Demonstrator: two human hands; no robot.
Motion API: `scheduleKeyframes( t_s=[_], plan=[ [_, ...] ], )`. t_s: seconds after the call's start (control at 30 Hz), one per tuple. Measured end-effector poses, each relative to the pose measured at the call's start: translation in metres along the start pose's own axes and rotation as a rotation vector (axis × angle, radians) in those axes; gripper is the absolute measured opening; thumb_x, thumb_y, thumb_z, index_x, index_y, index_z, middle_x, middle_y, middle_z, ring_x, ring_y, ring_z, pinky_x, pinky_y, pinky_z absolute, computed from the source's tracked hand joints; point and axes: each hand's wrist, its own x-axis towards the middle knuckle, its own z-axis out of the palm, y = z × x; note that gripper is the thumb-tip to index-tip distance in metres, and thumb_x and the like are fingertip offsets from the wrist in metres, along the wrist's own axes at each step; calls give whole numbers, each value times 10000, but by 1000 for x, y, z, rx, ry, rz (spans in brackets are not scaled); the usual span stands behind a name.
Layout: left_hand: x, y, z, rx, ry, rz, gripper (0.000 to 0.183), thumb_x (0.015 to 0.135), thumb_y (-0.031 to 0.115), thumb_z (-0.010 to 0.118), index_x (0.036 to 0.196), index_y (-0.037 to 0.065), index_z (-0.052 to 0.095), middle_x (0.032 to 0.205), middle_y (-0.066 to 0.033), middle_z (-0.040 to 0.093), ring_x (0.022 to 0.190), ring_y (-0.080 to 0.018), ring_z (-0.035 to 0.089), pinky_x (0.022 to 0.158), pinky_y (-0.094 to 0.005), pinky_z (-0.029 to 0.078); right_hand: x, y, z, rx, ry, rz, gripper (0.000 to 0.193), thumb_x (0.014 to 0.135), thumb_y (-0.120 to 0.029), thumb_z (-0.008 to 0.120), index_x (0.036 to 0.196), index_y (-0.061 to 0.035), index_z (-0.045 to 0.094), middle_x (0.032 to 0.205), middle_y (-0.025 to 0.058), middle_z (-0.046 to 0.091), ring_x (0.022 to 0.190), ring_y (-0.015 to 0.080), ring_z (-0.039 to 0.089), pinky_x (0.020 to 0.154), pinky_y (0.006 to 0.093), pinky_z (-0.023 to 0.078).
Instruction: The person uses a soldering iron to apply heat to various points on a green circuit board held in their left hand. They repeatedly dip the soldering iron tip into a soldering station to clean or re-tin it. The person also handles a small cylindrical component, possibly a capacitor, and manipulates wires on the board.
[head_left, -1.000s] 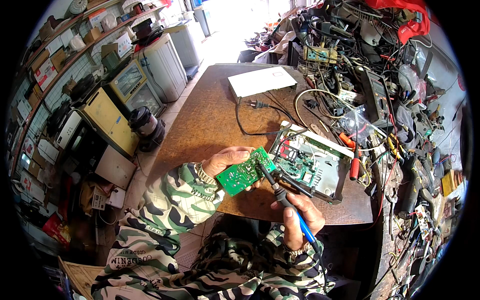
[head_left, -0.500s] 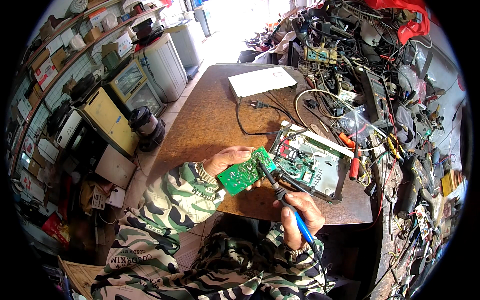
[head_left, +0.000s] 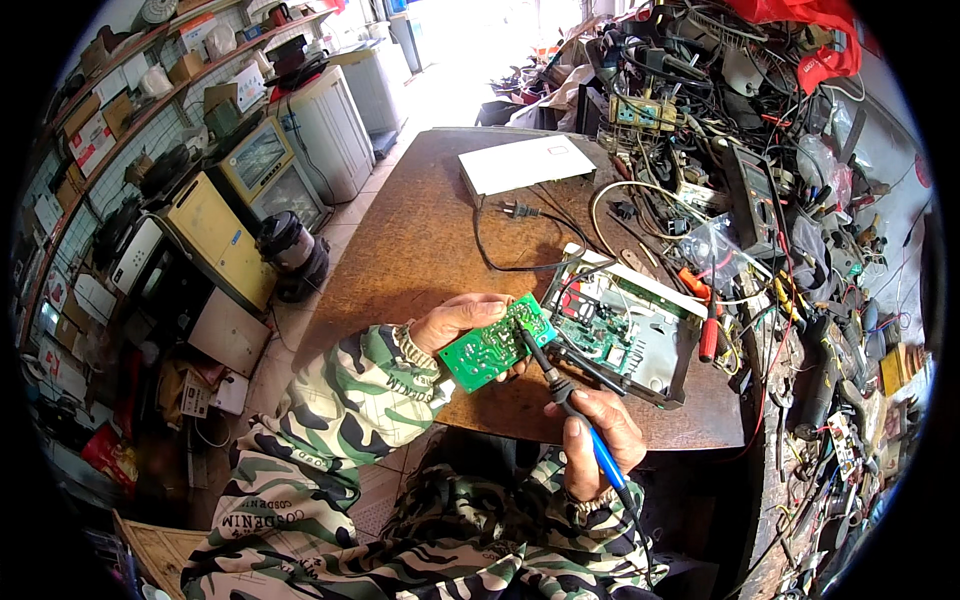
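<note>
The board (head_left: 482, 358) is held above the tabletop (head_left: 400, 240) in the left hand (head_left: 458, 322), thumb at its upper-left edge, fingertips showing past its lower-right edge. The right hand (head_left: 617, 428), to the board's lower right, grips the iron (head_left: 607, 460), its tip at the board's face; contact cannot be told. The open case (head_left: 655, 352) lies just right of the board

Dark capital letters (head_left: 265, 520) repeat along the green, black and beige camouflage fabric left sleeve (head_left: 345, 405); pale print marks the red plastic bag (head_left: 835, 62), upper right.
</note>
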Motion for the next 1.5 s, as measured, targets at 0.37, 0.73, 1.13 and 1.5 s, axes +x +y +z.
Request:
scheduleKeyframes(
  t_s=[0.37, 0.73, 1.13, 1.5],
  plan=[
    [1, -3, -5, 54, 44, 33, 515, 1020, 331, 580, 1360, -52, 523, 1119, -177, 695, 873, -233, 732, 733, -363, 632, -1, 3, 4, -224, -42, -159, 317, 893, 0, 651, 1208, 41, 654, 951, 211, 705, 835, 266, 704, 765, 345, 560],
    [1, -2, 3, 51, 55, 48, 488, 1042, 312, 552, 1377, -41, 518, 1103, -150, 715, 875, -205, 744, 758, -319, 624, 3, 3, 11, -315, -16, -280, 352, 797, 25, 741, 1143, 46, 682, 910, 199, 688, 727, 315, 685, 647, 383, 573],
    [1, -1, 3, 58, 97, 40, 489, 1038, 320, 562, 1366, -41, 525, 1106, -157, 717, 866, -205, 745, 746, -318, 629, 3, 3, 13, -333, -10, -281, 363, 777, 29, 771, 1130, 41, 688, 906, 187, 687, 726, 307, 685, 640, 380, 574],
    [0, -2, 6, 0, 87, 40, 411, 1039, 254, 564, 1326, -39, 555, 1114, -143, 723, 876, -184, 742, 759, -298, 618, 2, 3, 15, -342, -5, -291, 361, 772, 20, 782, 1121, 38, 695, 908, 186, 691, 712, 307, 687, 633, 375, 572]
  ],
)
